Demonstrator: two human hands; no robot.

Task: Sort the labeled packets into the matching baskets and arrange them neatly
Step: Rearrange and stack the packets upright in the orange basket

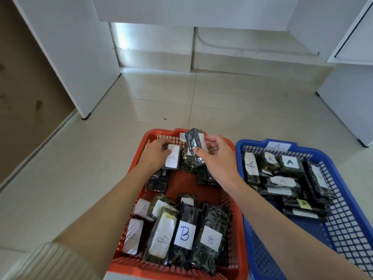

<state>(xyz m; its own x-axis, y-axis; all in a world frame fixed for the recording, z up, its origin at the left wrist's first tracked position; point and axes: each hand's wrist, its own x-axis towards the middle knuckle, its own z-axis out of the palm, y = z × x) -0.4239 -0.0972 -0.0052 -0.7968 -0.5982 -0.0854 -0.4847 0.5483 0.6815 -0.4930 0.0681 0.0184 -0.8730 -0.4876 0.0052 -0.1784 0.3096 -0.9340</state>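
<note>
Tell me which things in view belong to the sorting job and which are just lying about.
Job:
- red basket with B packets
- blue basket with A packets
- left hand on a B-labelled packet
- right hand holding a raised packet

Lying about:
- white cabinets
- tiled floor
- small dark speck on the floor

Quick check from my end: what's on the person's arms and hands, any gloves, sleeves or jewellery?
Both hands are bare: no gloves, rings or watch show on the left hand or the right hand. The forearms are uncovered. A cream ribbed-knit sleeve sits pushed up on the left arm; no sleeve shows on the right arm.
</note>
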